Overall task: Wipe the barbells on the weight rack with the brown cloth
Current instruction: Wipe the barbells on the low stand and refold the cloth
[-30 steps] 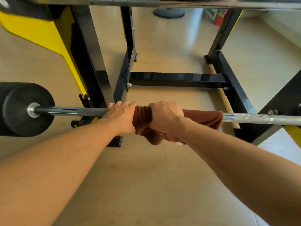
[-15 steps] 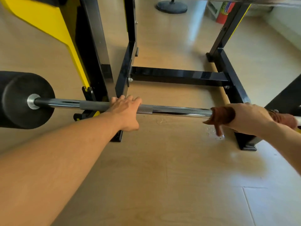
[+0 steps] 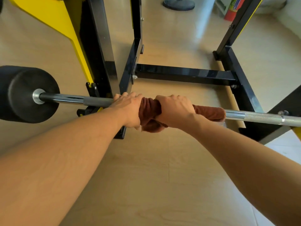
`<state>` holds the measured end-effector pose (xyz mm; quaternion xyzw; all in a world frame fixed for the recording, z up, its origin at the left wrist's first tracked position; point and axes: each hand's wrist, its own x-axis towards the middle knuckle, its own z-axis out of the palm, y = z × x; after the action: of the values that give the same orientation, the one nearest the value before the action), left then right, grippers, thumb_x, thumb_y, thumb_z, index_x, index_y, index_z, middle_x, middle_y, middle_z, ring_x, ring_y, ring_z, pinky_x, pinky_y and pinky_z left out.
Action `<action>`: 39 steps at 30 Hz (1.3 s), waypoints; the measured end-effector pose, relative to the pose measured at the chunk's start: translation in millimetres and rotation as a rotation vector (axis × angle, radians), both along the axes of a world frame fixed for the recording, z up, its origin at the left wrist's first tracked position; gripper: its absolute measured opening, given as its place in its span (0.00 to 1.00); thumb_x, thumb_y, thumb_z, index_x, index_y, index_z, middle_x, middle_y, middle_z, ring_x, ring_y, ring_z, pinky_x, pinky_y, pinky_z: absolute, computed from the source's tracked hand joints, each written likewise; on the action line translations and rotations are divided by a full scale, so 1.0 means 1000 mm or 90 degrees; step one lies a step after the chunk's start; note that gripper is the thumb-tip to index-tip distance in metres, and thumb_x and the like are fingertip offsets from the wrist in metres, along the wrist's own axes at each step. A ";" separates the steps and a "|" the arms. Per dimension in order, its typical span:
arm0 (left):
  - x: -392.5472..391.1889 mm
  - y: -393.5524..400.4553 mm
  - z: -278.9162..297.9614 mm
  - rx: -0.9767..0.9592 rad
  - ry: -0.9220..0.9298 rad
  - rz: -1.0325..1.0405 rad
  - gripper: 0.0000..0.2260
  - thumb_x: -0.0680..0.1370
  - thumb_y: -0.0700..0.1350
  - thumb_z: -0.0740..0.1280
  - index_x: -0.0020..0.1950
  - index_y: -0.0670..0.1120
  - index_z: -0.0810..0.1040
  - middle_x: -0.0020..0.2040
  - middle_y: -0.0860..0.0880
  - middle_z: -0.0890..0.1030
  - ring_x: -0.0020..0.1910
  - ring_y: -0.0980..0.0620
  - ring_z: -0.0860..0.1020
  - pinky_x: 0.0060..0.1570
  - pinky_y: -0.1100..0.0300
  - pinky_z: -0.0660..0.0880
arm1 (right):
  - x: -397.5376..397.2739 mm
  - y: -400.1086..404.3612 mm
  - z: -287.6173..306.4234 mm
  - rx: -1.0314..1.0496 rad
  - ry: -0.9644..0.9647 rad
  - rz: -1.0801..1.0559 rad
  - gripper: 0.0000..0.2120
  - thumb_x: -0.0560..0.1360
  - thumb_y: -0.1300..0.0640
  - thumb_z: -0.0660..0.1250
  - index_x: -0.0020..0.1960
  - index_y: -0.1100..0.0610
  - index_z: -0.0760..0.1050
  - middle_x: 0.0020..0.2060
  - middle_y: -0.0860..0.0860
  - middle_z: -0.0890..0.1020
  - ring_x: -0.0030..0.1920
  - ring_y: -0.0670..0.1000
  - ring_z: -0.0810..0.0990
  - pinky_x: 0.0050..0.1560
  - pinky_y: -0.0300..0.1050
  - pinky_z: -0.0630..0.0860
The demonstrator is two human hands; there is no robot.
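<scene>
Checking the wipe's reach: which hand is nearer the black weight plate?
Left. The left hand grips the bar nearer the weight plate; the right hand, on the brown cloth, sits farther along.

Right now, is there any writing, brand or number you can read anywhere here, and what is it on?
No text can be read.
Box beside the red cylinder, top right: coloured print, too blurred to read.
Barbell, black plate, rack, brown cloth: no markings visible.
</scene>
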<state>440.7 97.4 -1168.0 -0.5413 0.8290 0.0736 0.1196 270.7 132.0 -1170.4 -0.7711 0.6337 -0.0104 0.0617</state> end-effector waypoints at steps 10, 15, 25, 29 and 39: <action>-0.002 -0.005 -0.003 0.029 -0.017 -0.013 0.47 0.61 0.59 0.82 0.74 0.54 0.62 0.64 0.48 0.70 0.63 0.44 0.69 0.65 0.44 0.67 | -0.190 0.081 0.028 0.046 0.100 -0.366 0.13 0.76 0.40 0.69 0.42 0.47 0.71 0.34 0.47 0.78 0.34 0.48 0.76 0.45 0.52 0.70; -0.002 -0.007 -0.007 -0.005 -0.009 -0.015 0.44 0.62 0.61 0.81 0.72 0.55 0.64 0.61 0.50 0.72 0.60 0.47 0.69 0.59 0.46 0.67 | -0.175 0.073 0.015 -0.046 0.025 -0.345 0.13 0.72 0.43 0.76 0.43 0.49 0.74 0.31 0.47 0.77 0.33 0.46 0.75 0.41 0.48 0.72; 0.000 0.007 -0.002 0.018 0.008 0.010 0.58 0.57 0.77 0.71 0.79 0.51 0.55 0.79 0.48 0.55 0.79 0.41 0.48 0.75 0.39 0.51 | -0.012 0.047 -0.011 -0.078 -0.026 -0.036 0.37 0.74 0.49 0.73 0.78 0.51 0.60 0.70 0.52 0.71 0.72 0.56 0.67 0.76 0.56 0.59; -0.005 0.001 0.013 0.116 -0.015 0.052 0.64 0.52 0.88 0.53 0.80 0.53 0.57 0.80 0.47 0.60 0.78 0.41 0.58 0.74 0.39 0.58 | -0.059 0.064 -0.016 -0.093 -0.043 0.047 0.45 0.74 0.43 0.73 0.82 0.46 0.50 0.79 0.47 0.60 0.79 0.52 0.55 0.80 0.53 0.48; -0.137 0.021 0.014 0.106 0.167 0.021 0.31 0.76 0.75 0.49 0.42 0.50 0.76 0.40 0.47 0.80 0.41 0.46 0.79 0.46 0.51 0.78 | -0.157 0.086 0.004 -0.091 -0.178 -0.169 0.20 0.85 0.39 0.49 0.70 0.41 0.72 0.63 0.40 0.78 0.63 0.44 0.72 0.69 0.47 0.65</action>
<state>304.0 118.4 -1154.0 -0.5289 0.8194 0.2144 0.0533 114.0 217.6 -1166.2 -0.6740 0.7129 -0.1704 0.0926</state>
